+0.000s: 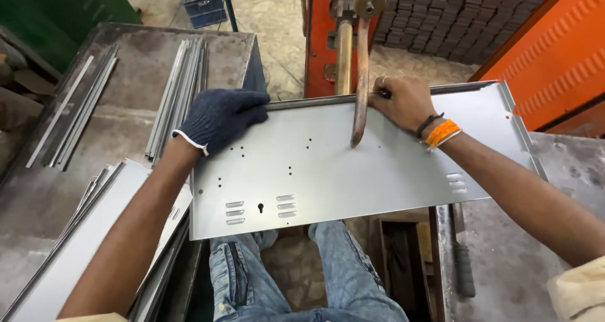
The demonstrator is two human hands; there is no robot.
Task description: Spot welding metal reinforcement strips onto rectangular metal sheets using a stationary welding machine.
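Smooth matt grey sheet-metal panel [353, 171]; knitted cloth glove [220, 117].

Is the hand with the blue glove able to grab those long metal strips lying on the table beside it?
Probably yes. The gloved left hand now rests on the sheet panel's far edge, and the metal strips lie just beyond it on the table, with nothing between. It would have to let go of the panel first.

Soft, even daylight fills the scene, bright enough that the metal panel [353, 164] at the centre shows a pale, dull sheen without hard glare. Shadows are faint and diffuse, deepest in the gap at the lower middle of the frame and along the dim upper left corner. Focus is sharp throughout, though straight edges bow slightly toward the frame's borders.
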